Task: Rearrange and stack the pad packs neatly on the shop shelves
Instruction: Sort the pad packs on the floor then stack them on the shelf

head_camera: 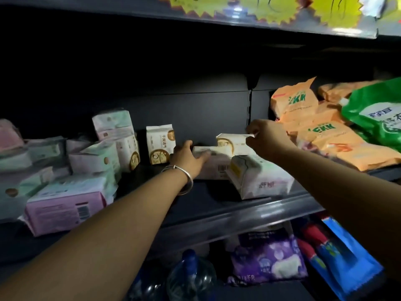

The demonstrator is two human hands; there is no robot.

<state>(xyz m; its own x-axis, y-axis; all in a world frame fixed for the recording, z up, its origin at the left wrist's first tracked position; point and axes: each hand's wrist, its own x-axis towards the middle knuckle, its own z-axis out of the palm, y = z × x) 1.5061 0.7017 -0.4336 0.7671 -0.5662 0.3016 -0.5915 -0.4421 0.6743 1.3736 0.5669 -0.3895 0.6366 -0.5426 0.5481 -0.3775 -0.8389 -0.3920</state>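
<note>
Both hands reach into the middle shelf point(249, 216), toward its back wall. The left hand point(188, 158), with a silver bangle point(184, 179) on the wrist, has its grip partly closed: the thumb lies on top of a flat pale pack point(214, 164) and the fingers go over its left end, so the hand holds it. This pack lies on the shelf and shows a barcode on its front side. The right hand point(265, 139) pinches with curled fingers the top right corner of a white pack point(232, 142) with a brown round picture, which stands tilted on the flat pack, just behind it. In front of the two, close to the front edge of the shelf, lies another white pack point(260, 179) with a yellow end; its print is too blurred to read. To the left of the left hand one small white pack point(159, 144) stands upright near the back wall, with Chinese characters on it. Further left, more pale green and pink packs point(71, 183) lie in an untidy heap toward the left end of the shelf. At the right end are orange packs point(314, 129) with green letters "EKK" and a green bag point(377, 118). On the lower shelf I see a purple pack point(269, 259) and a blue pack point(345, 257).
</note>
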